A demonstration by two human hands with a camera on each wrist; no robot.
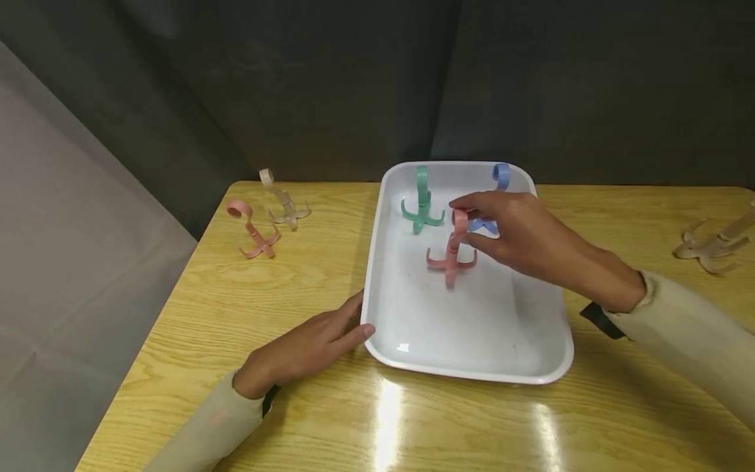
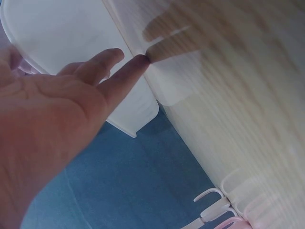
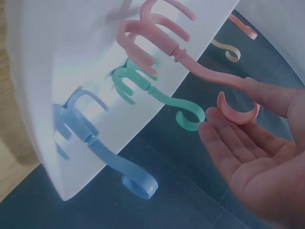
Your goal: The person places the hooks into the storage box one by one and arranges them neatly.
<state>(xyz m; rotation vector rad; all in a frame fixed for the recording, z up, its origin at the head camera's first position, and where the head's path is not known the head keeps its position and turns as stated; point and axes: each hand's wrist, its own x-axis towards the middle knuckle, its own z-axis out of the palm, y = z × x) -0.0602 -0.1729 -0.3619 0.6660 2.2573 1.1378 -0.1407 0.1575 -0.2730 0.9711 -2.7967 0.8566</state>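
A white tray (image 1: 454, 334) lies on the wooden table. My right hand (image 1: 507, 223) pinches the curled top of a pink multi-prong hook (image 1: 451, 262) over the tray's middle; whether its prongs touch the tray floor I cannot tell. Behind it, a green hook (image 1: 422, 203) stands upright on its prongs in the tray. A blue hook (image 3: 109, 155) stands at the tray's back right, partly hidden by my right hand in the head view. My left hand (image 1: 307, 347) touches the tray's left side, thumb at the rim and fingers stretched along the outer wall.
Left of the tray, another pink hook (image 1: 259, 239) and a beige hook (image 1: 288, 208) stand on the table (image 1: 248, 295). Another beige hook (image 1: 708, 248) is at the far right, cut off by the frame. A dark curtain (image 1: 330, 92) hangs behind the table.
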